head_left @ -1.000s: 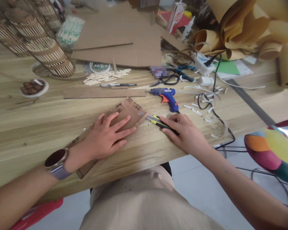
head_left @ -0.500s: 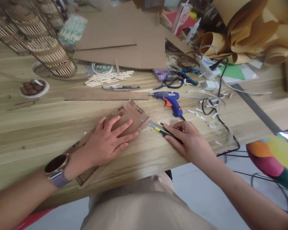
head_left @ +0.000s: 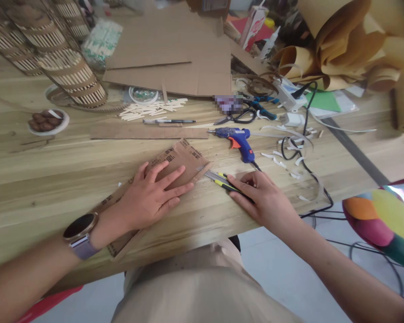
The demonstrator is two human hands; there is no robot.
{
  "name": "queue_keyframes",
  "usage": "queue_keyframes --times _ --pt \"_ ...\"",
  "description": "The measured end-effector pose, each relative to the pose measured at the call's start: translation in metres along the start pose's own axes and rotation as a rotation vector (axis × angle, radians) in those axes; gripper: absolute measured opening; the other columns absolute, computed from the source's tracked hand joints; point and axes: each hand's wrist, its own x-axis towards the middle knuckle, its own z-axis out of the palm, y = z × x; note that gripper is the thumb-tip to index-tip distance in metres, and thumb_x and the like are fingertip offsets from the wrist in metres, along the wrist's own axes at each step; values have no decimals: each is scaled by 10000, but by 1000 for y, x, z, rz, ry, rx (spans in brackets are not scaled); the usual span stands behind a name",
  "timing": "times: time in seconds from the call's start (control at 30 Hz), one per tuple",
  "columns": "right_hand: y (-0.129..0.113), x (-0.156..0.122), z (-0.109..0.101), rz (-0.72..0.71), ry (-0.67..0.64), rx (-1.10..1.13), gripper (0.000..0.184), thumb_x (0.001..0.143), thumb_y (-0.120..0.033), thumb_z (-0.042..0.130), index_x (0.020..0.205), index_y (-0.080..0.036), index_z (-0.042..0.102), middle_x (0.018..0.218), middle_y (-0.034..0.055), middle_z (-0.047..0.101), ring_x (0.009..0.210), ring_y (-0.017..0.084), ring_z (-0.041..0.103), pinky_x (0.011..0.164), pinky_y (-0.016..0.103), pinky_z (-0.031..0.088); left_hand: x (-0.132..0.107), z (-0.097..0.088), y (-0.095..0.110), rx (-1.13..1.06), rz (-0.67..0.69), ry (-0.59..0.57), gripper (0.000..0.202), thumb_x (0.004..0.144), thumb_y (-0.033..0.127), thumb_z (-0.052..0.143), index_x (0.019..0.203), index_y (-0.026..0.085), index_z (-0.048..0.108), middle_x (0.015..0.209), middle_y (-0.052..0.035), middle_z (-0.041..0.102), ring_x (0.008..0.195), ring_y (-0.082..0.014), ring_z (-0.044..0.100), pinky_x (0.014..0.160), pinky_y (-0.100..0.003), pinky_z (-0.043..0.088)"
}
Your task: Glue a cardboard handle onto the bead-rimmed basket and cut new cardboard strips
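My left hand (head_left: 151, 197) lies flat with fingers spread on a printed brown cardboard piece (head_left: 185, 154) near the front edge of the wooden table (head_left: 37, 179). A watch sits on that wrist. My right hand (head_left: 264, 199) is closed around a yellow and black utility knife (head_left: 218, 179). Its blade tip touches the right edge of the cardboard piece, beside my left fingertips.
A blue glue gun (head_left: 239, 139) with a black cord lies just behind the knife. Scissors (head_left: 237, 117), a pen (head_left: 170, 121), wooden sticks (head_left: 151, 109), a cardboard strip (head_left: 148, 133), large cardboard sheets (head_left: 175, 58), a slatted wooden structure (head_left: 60, 58) and rolled brown paper (head_left: 350, 36) fill the back.
The knife blade has slid slightly toward me along the cardboard's right edge. My left hand stays pressed on the cardboard.
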Motion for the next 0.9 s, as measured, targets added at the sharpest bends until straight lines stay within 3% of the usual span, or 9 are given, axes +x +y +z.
queue_keyframes --times 0.13,0.5,0.73,0.9 --pt "-5 -3 -2 -3 -12 -38 406 1032 -406 462 1299 -204 693 943 106 600 884 240 620 744 380 592 0 0 1 16 11 -1 445 1041 386 400 1469 497 456 1591 34 447 1413 -365 356 1126 -655 253" --pt "-10 -8 1 -5 3 15 403 1028 -408 472 1321 -226 680 956 102 602 909 247 616 771 392 581 0 0 1 75 23 34 476 1047 376 374 1512 331 466 1579 -90 457 1398 -371 377 1117 -654 304" --pt "-1 20 10 -27 -15 55 405 1014 -416 489 1335 -260 680 989 117 618 930 271 600 812 456 570 5 -2 19 105 -108 0 517 1049 393 322 1527 250 457 1597 -181 398 1385 -475 358 1034 -714 357" --pt "6 28 10 -65 -38 65 410 1016 -417 490 1329 -233 681 985 116 610 918 260 587 790 426 562 11 -3 10 83 -164 -72 674 992 624 376 1560 262 394 1641 -209 295 1416 -510 316 1039 -748 318"
